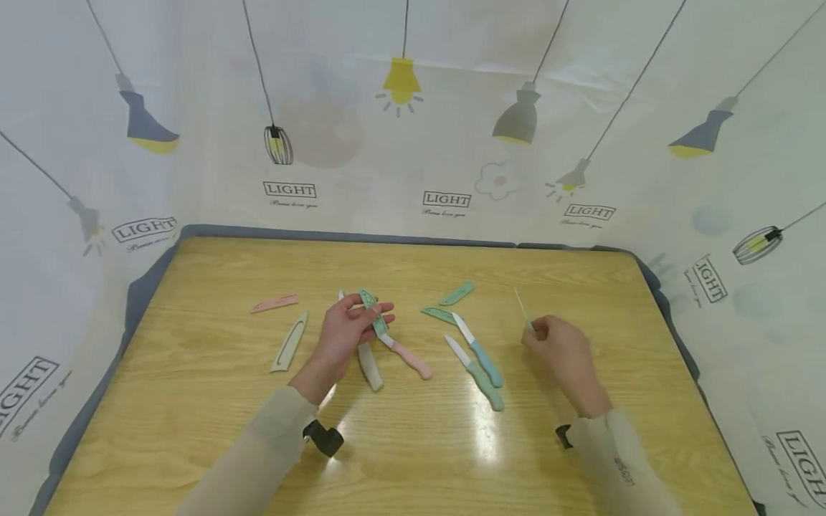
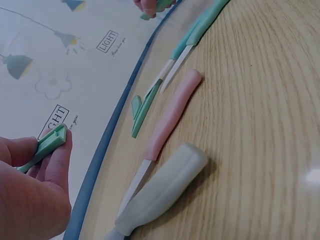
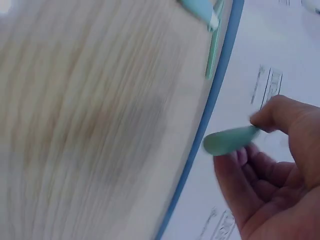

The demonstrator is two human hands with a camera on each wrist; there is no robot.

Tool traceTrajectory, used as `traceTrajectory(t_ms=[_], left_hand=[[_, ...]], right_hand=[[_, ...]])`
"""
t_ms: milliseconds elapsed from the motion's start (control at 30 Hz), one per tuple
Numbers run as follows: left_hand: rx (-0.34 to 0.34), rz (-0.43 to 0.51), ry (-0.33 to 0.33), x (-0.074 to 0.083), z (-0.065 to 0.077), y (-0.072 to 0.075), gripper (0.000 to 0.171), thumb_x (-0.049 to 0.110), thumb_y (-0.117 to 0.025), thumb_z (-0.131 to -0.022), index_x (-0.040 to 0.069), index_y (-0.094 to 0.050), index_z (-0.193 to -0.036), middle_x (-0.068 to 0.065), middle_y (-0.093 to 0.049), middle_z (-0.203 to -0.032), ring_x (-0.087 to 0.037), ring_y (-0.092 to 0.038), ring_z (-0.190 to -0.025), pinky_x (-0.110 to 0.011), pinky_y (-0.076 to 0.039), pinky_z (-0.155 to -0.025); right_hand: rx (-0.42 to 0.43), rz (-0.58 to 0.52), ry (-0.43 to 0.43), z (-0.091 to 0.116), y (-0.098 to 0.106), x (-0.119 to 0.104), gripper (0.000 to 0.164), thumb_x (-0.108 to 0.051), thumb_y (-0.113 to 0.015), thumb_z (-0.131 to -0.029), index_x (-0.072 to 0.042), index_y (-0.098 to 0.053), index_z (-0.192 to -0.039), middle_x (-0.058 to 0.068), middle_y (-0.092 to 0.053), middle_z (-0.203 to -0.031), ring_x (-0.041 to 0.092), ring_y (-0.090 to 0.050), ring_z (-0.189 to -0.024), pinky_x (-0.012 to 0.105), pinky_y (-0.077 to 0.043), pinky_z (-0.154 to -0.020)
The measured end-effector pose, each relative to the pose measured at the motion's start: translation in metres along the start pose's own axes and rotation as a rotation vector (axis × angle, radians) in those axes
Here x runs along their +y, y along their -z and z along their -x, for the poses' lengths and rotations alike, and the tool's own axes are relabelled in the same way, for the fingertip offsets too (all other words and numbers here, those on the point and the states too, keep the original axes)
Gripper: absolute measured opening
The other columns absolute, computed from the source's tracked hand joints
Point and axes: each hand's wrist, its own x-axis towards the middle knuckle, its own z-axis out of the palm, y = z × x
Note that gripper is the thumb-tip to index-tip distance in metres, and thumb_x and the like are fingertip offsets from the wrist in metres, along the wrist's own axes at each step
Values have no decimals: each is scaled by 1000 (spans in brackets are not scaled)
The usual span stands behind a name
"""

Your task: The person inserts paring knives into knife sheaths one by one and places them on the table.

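My left hand (image 1: 342,331) pinches a green knife sheath (image 2: 50,143) between thumb and fingers, its open end showing in the left wrist view. Under that hand lie a pink-handled knife (image 1: 411,360) and a white-handled knife (image 1: 370,367), their blades partly hidden. On the right, my right hand (image 1: 560,350) pinches a knife with a green handle (image 3: 230,141), and its thin blade (image 1: 520,302) points up and away, seen nearly edge-on. Between the hands, a blue-handled knife (image 1: 487,364) and another green-handled knife (image 1: 484,387) lie side by side.
Two green sheaths (image 1: 457,293) lie beyond the blue and green knives, one touching the blue knife's blade in the head view. To the left are a pink sheath (image 1: 274,304) and a white sheath (image 1: 290,342). A lamp-printed curtain (image 1: 361,158) surrounds the wooden table (image 1: 193,401).
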Motion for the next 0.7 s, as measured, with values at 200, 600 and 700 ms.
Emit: traceTrajectory(t_ms=[200,600,700], left_hand=[[2,7,7,1,0,-2,38,14,-59,-96,-6,-48,-126,-15,-68,-114,-24,-67,-100,-33,-56,-83],[-18,75,18,3,3,-6,33,13,-58,-97,-3,-49,-124,-19,-66,-119,-26,-66,-104,-33,-55,-85],[-35,98,22,4,3,-7,35,13,-58,-97,-4,-47,-126,-20,-63,-122,-27,-64,-106,-34,-54,-87]], right_hand=[[66,-25,129,15,-9,-24,30,-22,-57,-91,3,-69,-103,7,-69,-86,17,-61,-72,33,-55,-61],[-77,-322,183,37,-29,-65,24,-18,-55,-96,1,-64,-108,5,-71,-90,17,-68,-80,30,-59,-68],[-104,-416,208,39,-36,-69,23,-15,-53,-99,3,-60,-110,5,-70,-89,17,-68,-82,30,-58,-70]])
